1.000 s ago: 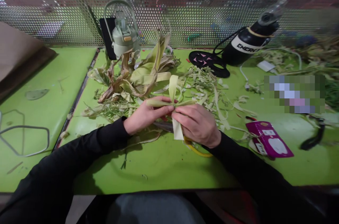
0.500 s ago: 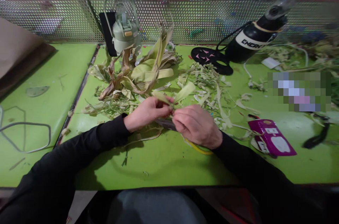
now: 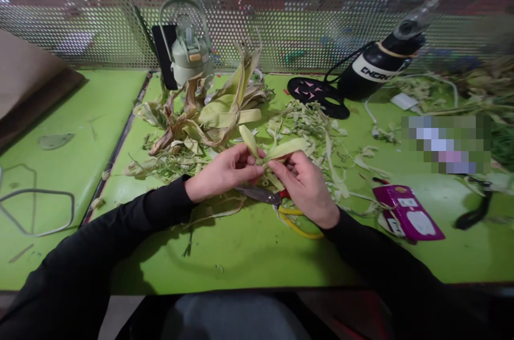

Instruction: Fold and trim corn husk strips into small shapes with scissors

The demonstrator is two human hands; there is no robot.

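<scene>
Between my two hands is a small bundle of pale green husk strips (image 3: 287,149), its leaves fanning out to the left and right. My left hand (image 3: 229,171) pinches its base between thumb and fingers. From the other side, my right hand (image 3: 308,186) grips the base and the right leaf. Below the hands lie scissors (image 3: 299,224) with yellow and red handles, the blades pointing left. A pile of dried and green corn husks (image 3: 217,112) is behind my left hand, and shredded husk scraps (image 3: 307,120) are spread behind my right.
A pale green bottle (image 3: 190,59) and a dark phone stand by the perforated screen (image 3: 257,24). Farther right are a black bottle (image 3: 367,69), a black palette-like disc (image 3: 317,96) and a purple packet (image 3: 415,214). Brown paper (image 3: 32,80) covers the left back.
My right hand has turned and opened out somewhat, uncovering the scissors' pivot and handles. The bundle's right leaf now points more to the right. The view has shifted slightly.
</scene>
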